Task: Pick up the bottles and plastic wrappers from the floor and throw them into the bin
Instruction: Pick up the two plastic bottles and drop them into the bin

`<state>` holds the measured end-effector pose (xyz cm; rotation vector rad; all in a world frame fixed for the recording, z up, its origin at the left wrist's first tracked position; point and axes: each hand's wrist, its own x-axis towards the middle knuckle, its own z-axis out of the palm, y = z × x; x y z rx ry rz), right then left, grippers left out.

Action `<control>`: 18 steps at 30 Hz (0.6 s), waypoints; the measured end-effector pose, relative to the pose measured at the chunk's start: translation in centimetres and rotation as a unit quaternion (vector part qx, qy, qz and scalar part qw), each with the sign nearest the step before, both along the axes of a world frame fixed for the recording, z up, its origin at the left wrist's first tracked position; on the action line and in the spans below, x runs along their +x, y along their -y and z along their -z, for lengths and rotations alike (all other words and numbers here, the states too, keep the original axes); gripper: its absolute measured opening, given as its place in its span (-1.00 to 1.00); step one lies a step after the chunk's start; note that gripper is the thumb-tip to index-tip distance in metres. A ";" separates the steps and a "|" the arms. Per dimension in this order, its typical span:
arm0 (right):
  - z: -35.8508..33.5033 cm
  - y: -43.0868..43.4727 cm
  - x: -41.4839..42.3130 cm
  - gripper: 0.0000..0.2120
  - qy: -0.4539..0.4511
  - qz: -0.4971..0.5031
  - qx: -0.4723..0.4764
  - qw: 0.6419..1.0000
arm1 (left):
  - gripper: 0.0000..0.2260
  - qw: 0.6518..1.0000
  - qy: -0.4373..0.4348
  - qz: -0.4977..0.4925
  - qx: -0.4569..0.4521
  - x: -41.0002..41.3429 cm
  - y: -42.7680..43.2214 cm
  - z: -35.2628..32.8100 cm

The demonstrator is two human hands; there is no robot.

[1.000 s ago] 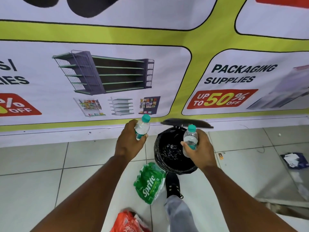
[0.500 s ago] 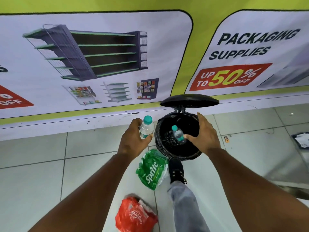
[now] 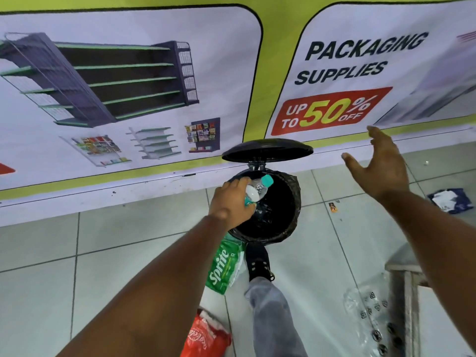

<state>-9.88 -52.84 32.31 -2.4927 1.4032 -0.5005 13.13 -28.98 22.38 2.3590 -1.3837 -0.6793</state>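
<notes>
A black pedal bin (image 3: 292, 222) stands against the wall with its lid (image 3: 268, 150) raised; a black liner fills it. My left hand (image 3: 230, 204) is over the bin's left rim, shut on a small clear bottle (image 3: 257, 190) with a teal cap, tilted over the opening. My right hand (image 3: 381, 163) is up and to the right of the bin, fingers spread, holding nothing. A green Sprite wrapper (image 3: 224, 266) lies on the floor at the bin's front left. A red wrapper (image 3: 206, 336) lies nearer me.
My foot in a black shoe (image 3: 258, 261) rests on the bin's pedal. A clear plastic wrapper (image 3: 368, 313) lies at the right beside a low step (image 3: 404, 269). A blue and white wrapper (image 3: 449, 200) is at the far right. A printed banner (image 3: 128, 86) covers the wall.
My right hand has let its bottle fall into the bin and lifted away to the right, open. My left hand has moved right with its bottle, over the bin's opening.
</notes>
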 end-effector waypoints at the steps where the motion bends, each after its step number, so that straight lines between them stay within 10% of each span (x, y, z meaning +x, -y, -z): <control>1: -0.1 0.3 -0.3 -0.28 -0.004 0.002 -0.001 1.000 | -0.32 1.000 0.005 0.006 -0.005 -0.2 0.6 0.1; 18: 2.6 -5.3 6.4 -0.26 -0.013 -0.105 0.029 0.994 | -0.10 0.984 0.160 -0.071 -0.043 6.5 -3.6 -2.8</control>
